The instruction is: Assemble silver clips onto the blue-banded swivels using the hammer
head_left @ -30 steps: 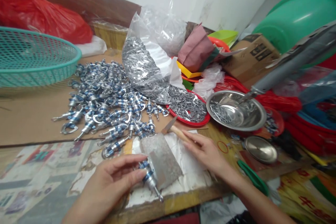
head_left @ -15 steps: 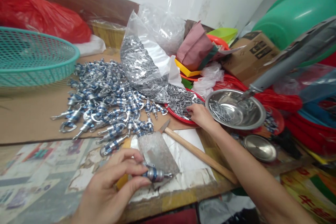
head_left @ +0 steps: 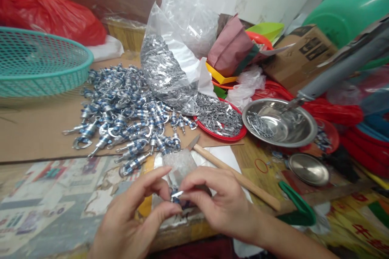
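My left hand (head_left: 130, 210) is closed around a small blue-and-silver metal fitting (head_left: 174, 200), over the front edge of the bench. Thumb and fingers of my right hand (head_left: 225, 202) pinch a thin bright metal strip (head_left: 178, 194) against that fitting, hiding most of it. Behind the hands lies a grey metal block (head_left: 179, 162) on white paper. A hammer (head_left: 240, 178) with a wooden handle rests to its right. Many similar blue-and-silver fittings (head_left: 121, 101) are heaped on the cardboard. Small flat metal strips (head_left: 219, 117) fill a red plate (head_left: 241, 134).
A clear bag (head_left: 167, 68) of metal strips leans behind the plate. On the right stands a steel bowl (head_left: 291, 129) holding metal pins, with a grey-handled tool (head_left: 334, 73) reaching over it. A turquoise basket (head_left: 45, 62) is at left, and a small metal dish (head_left: 308, 169) sits near the right edge.
My right hand has left the red plate and come to my left hand, with a thin metal strip in its fingers. The fitting is now mostly covered by the fingers.
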Motion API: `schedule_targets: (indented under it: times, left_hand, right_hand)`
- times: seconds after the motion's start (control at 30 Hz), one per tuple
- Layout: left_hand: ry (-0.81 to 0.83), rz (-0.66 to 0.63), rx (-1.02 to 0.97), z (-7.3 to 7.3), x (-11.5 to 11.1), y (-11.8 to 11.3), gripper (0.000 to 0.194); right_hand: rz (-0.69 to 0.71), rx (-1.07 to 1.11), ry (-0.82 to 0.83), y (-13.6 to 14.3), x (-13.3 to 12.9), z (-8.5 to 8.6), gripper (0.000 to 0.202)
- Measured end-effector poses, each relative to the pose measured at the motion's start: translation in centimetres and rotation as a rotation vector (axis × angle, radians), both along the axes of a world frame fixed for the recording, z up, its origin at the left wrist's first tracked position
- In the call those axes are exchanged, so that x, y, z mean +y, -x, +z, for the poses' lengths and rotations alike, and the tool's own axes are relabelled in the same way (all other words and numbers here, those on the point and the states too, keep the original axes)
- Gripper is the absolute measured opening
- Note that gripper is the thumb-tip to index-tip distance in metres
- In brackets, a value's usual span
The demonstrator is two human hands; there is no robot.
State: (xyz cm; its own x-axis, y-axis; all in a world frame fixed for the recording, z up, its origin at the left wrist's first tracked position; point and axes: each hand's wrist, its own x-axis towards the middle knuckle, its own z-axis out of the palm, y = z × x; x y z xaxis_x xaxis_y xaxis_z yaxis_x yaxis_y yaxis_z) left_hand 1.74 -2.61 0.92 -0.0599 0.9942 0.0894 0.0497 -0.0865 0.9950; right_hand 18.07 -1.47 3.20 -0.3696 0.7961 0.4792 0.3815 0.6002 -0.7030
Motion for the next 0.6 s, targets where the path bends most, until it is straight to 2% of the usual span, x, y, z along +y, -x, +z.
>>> schedule_targets:
  times: [0.1, 0.23, 0.3, 0.37, 0.43, 0.53, 0.6]
  left_hand:
    - [-0.016, -0.018, 0.068, 0.3, 0.2, 0.4, 0.039]
    - [-0.072, -0.182, 0.171, 0.9, 0.3, 1.0, 0.019]
    - [0.02, -0.137, 0.131, 1.1, 0.2, 1.0, 0.014]
    - [0.142, -0.084, 0.076, 1.1, 0.2, 1.0, 0.011]
    - [0.18, -0.119, 0.075, 1.1, 0.2, 1.1, 0.009]
    - [0.035, -0.232, 0.194, 0.9, 0.2, 1.3, 0.009]
    - [-0.095, -0.237, 0.259, 0.9, 0.2, 1.5, 0.013]
  right_hand:
    - [0.017, -0.007, -0.106, -0.3, 0.0, 0.3, 0.013]
    - [0.049, -0.044, -0.172, -0.7, -0.4, 0.5, 0.014]
    - [0.053, -0.085, -0.217, -1.0, -0.7, 0.2, 0.02]
    - [0.052, -0.183, -0.314, -1.3, -0.9, -0.3, 0.017]
    - [0.067, -0.297, -0.429, -1.6, -0.9, -0.7, 0.009]
    - [0.14, -0.374, -0.527, -1.9, -0.8, -0.7, 0.015]
    - [0.16, -0.382, -0.547, -1.9, -0.7, -0.4, 0.015]
